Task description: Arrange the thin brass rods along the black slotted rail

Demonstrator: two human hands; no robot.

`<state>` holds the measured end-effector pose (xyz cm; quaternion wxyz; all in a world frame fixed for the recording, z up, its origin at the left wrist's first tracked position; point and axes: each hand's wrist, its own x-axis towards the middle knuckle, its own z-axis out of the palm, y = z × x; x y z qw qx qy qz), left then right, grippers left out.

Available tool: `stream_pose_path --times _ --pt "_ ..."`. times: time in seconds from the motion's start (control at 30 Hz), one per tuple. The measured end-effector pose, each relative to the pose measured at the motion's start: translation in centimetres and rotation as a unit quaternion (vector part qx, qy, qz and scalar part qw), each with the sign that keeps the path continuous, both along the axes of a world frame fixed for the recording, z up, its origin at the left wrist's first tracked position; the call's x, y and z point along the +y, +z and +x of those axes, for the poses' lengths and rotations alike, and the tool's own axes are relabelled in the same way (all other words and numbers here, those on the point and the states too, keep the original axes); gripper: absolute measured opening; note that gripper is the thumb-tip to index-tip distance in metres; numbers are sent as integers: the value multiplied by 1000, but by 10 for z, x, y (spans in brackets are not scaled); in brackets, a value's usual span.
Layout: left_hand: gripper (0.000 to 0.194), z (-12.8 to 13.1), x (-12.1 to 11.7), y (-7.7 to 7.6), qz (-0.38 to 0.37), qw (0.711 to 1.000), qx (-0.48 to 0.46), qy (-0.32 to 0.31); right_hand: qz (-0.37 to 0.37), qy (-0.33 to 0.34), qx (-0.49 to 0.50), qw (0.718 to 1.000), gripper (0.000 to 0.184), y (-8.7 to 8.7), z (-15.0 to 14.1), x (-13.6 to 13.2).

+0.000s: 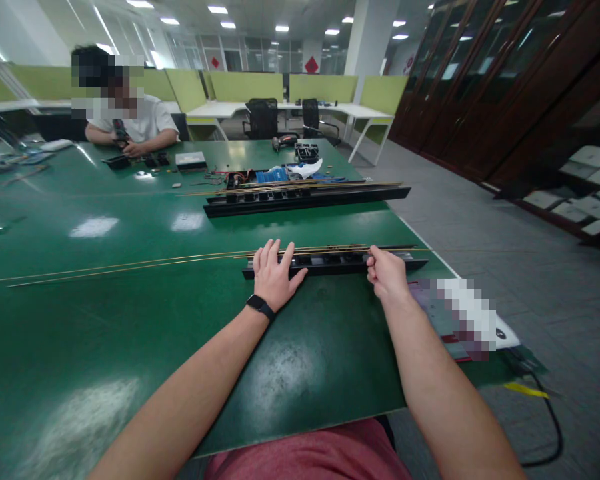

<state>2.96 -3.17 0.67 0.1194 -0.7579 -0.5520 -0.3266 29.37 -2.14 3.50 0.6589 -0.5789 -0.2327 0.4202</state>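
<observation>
A long black slotted strip (335, 261) lies across the green table (130, 333) in front of me. My left hand (276, 275) rests flat on its left part, fingers stretched out. My right hand (387, 272) is closed in a pinch at the strip's right part, on a thin brass rod (130, 265). Several such rods run leftward from the strip across the table.
A second, longer black strip (305, 198) with brass rods lies farther back. Behind it sit a blue part (273, 175), a drill (285, 141) and small boxes. Another person (125, 123) sits at the far left. The table's right edge drops to the grey floor; cabinets stand at right.
</observation>
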Motion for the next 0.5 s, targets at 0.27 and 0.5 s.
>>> stream_pose_path --times 0.27,0.5 --pt "65 0 -1 1 0 1000 -1 3 -2 32 -13 999 27 -1 -2 -1" --pt "64 0 -1 2 -1 1000 -4 1 6 22 -7 1000 22 -2 0 1"
